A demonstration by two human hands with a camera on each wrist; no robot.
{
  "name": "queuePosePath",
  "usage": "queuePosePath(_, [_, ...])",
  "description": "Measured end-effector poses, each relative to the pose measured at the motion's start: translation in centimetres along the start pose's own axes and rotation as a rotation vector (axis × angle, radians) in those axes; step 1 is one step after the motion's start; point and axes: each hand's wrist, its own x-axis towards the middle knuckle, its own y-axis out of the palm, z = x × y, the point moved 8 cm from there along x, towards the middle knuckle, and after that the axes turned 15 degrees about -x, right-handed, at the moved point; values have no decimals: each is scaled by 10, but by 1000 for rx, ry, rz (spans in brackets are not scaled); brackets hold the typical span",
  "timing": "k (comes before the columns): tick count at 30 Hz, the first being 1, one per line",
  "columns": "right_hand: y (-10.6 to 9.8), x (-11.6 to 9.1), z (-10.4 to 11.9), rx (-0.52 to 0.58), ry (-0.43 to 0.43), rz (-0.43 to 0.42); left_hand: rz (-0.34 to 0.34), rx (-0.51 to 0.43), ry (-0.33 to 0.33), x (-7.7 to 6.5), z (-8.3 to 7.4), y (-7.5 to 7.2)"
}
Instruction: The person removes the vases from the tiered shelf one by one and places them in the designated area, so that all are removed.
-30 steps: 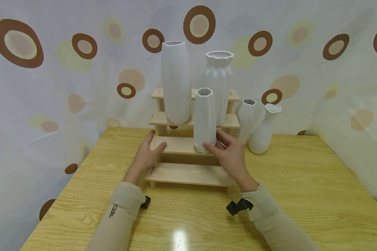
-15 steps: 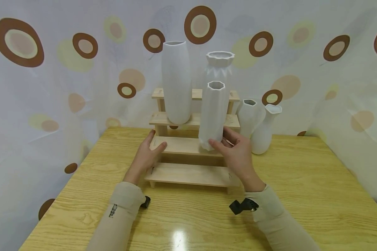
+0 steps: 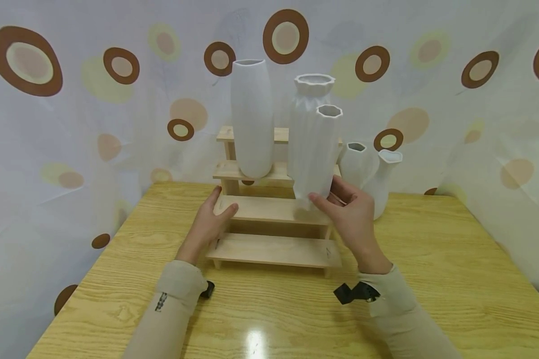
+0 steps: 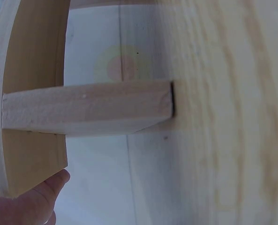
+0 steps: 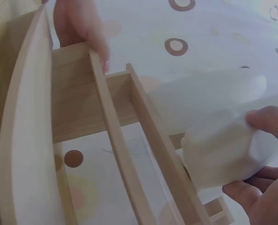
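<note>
In the head view my right hand (image 3: 351,214) grips a white faceted vase (image 3: 318,159) near its base. It tilts slightly to the right, with its base close over the second step from the bottom. My left hand (image 3: 208,223) holds the left end of the stepped wooden stand (image 3: 260,208), thumb at the second step; some of its fingers are hidden. In the right wrist view, thumb and fingers pinch the vase (image 5: 218,150) from both sides. Behind it, partly covered, rises a white ruffled-neck vase (image 3: 313,89). A tall smooth white vase (image 3: 253,119) stands left of that one.
Two more white vases, an angular-mouthed one (image 3: 353,162) and a narrow-necked one (image 3: 383,182), stand on the wooden table (image 3: 453,259) right of the stand. A curtain (image 3: 467,149) with round patterns hangs behind and around the table.
My right hand has lifted the faceted vase from the second step, up and to the right, tilting it. It now overlaps the ruffled-neck vase. The left hand has stayed put.
</note>
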Motion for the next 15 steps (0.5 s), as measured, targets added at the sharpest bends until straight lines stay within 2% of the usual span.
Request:
queuePosePath(9, [-18, 1, 12, 74, -29, -52, 4, 1, -4, 0, 1, 1])
queuePosePath(15, [-29, 3, 15, 119, -15, -98, -2, -6, -16, 0, 1, 0])
